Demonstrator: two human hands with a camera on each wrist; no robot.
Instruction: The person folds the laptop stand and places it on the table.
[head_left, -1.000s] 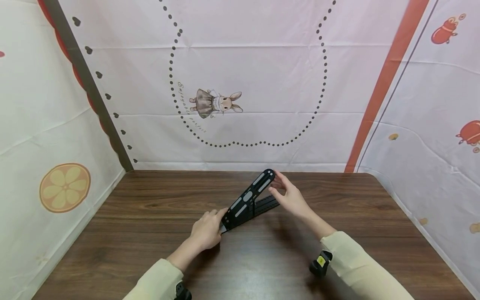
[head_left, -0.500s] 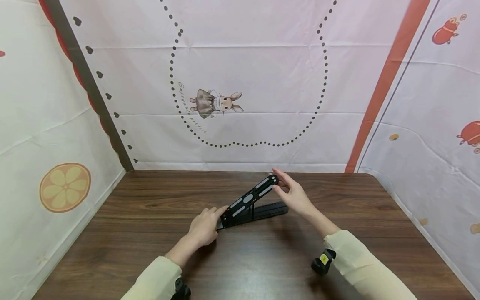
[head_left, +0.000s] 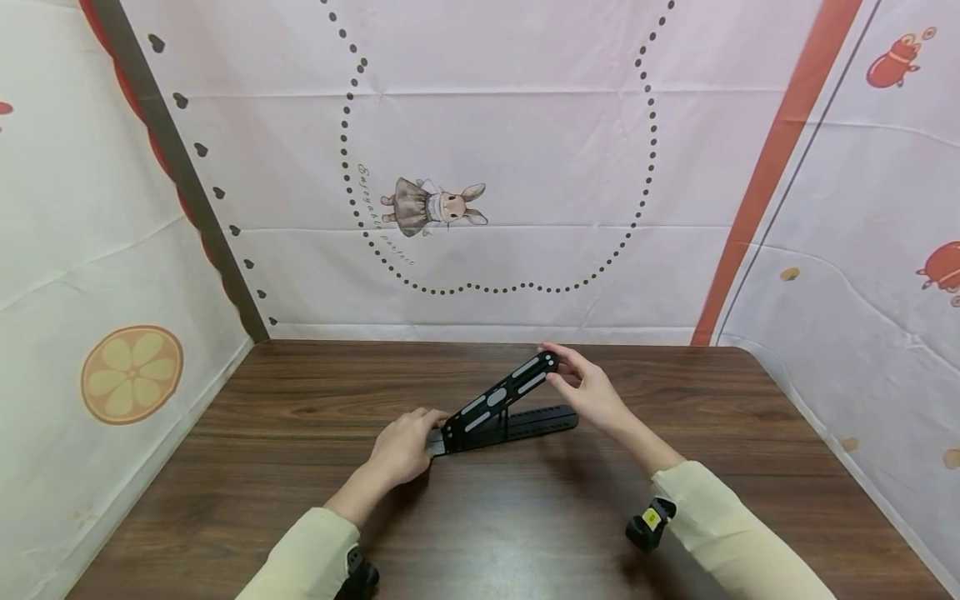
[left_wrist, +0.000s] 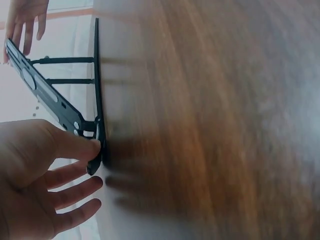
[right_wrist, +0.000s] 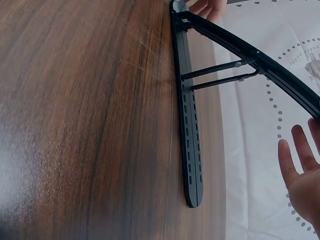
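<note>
The black stand (head_left: 510, 389) is propped partway open; whether more remains is unclear. The left hand (head_left: 401, 447) pinches its hinged end, the right hand (head_left: 592, 396) loosely its raised tip.

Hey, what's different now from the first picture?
The black stand turned a little: its top bar slants lower at the raised tip, and its bottom bar's right end swung right and closer to the person. The left hand slid slightly left. The right hand shifted slightly right. Both hands stayed on the stand; the rabbit picture looks the same.
</note>
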